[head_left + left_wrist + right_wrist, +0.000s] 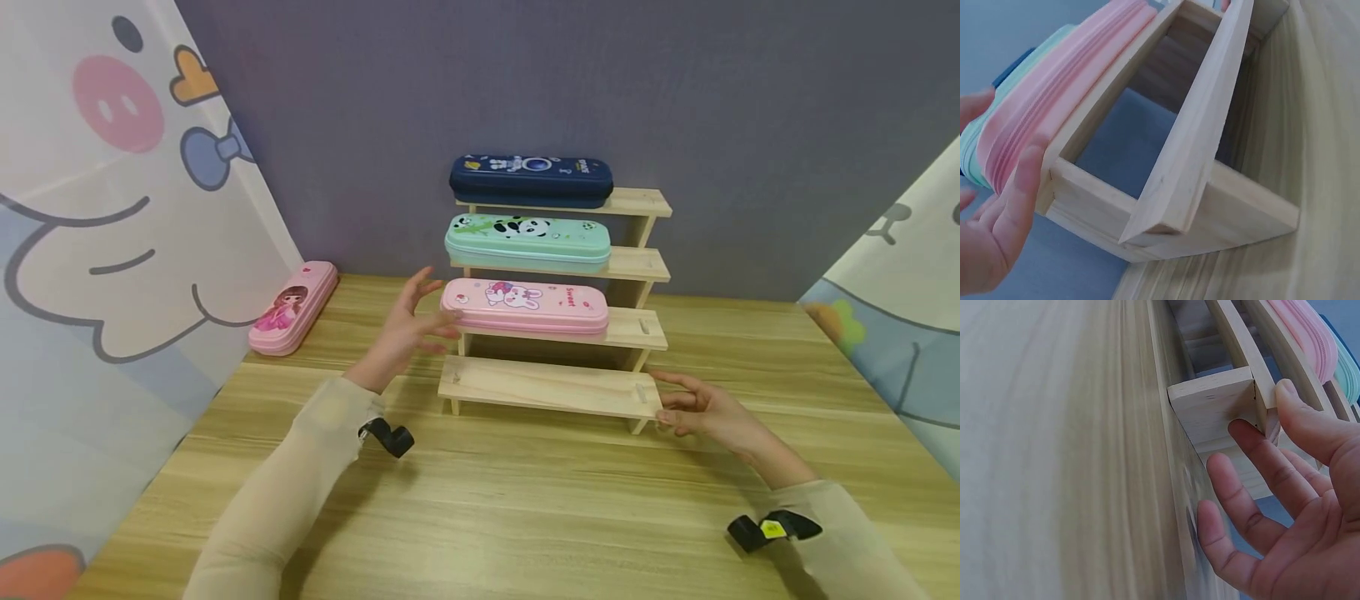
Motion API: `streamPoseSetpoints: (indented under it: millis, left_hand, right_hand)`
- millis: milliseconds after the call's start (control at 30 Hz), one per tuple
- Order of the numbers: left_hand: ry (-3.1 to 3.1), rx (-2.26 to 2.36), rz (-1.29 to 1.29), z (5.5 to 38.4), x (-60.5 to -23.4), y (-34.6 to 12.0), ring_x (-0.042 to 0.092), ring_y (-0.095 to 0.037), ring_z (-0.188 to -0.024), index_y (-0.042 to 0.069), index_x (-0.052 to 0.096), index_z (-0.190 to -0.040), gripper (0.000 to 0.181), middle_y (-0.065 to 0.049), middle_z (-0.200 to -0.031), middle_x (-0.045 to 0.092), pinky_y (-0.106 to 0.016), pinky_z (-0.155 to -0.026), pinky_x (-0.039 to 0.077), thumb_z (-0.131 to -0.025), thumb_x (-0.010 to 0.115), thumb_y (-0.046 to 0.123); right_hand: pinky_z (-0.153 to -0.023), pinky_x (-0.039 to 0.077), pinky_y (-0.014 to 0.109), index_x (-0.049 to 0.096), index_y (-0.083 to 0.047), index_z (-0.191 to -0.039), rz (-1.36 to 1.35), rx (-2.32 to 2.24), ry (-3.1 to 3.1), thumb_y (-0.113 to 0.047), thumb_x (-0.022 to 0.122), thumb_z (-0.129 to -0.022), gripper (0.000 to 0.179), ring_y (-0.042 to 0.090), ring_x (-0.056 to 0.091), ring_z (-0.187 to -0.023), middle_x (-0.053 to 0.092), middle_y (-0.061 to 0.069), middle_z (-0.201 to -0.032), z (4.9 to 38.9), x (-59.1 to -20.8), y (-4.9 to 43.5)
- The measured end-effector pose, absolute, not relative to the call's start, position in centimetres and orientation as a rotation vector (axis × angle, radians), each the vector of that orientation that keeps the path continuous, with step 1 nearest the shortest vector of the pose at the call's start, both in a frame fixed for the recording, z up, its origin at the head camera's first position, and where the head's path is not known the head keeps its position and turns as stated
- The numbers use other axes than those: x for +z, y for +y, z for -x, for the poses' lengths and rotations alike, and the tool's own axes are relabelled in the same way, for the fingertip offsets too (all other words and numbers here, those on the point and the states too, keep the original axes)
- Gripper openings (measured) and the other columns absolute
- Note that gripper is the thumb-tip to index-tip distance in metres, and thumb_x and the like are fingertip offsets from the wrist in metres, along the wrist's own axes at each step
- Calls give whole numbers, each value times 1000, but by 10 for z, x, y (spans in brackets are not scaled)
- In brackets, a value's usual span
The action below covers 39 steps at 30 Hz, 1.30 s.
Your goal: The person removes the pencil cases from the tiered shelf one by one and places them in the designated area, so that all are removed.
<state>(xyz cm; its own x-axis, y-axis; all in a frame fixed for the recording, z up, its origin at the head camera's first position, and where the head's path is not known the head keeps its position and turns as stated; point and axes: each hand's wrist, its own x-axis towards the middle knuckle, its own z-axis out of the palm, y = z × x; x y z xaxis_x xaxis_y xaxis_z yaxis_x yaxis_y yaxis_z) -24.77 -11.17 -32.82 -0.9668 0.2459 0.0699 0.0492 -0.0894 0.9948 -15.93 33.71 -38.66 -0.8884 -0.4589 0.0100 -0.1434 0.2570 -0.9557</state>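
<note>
Left hand (411, 332) loosely spread at the left end of bunny case (543, 310), mid-frame; right hand (708, 412) well apart from it, pinching rack (551, 385) at its lower right end. Panda case (528, 242) and space case (531, 182) sit higher; doll case (294, 308) on table (510, 508), left of frame.

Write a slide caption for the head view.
Three cases on a stepped wooden rack between two hands; a fourth case lies on the table.
</note>
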Motion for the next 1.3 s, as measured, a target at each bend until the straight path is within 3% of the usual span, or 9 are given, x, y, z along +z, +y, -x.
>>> streamPoseSetpoints:
  millis: [400,633,1067,1300]
  left_hand:
    - [2031,2002,-445,270,-330,-116,70,-24,-71,19,32,-156,78,-12,-158,28,-31,-54,60,-90,65,-6]
    - [2008,1932,-416,275,-327,-116,68,-25,-66,23,33,-156,82,-12,-157,29,-31,-53,60,-88,70,-3]
    - [2006,1986,-370,279,-329,-116,63,-19,-55,18,43,-151,78,-14,-147,40,-30,-52,59,-84,73,-7]
    - [1949,2085,-326,275,-331,-115,66,-18,-57,11,43,-151,79,-18,-147,41,-33,-57,62,-81,69,-16]
  right_hand:
    - [-70,59,32,43,-21,-150,537,-1675,2277,-1,60,-98,59,16,70,-94,68,-15,-115,158,-385,337]
    - [-70,58,31,45,-26,-148,557,-1677,2268,-1,60,-98,58,16,69,-94,68,-15,-115,158,-385,337]
    - [-69,58,30,48,-34,-144,565,-1701,2246,0,59,-98,58,15,70,-93,68,-15,-115,160,-386,337]
    - [-68,58,30,49,-41,-139,577,-1704,2237,3,58,-98,61,15,70,-92,69,-14,-115,161,-388,338]
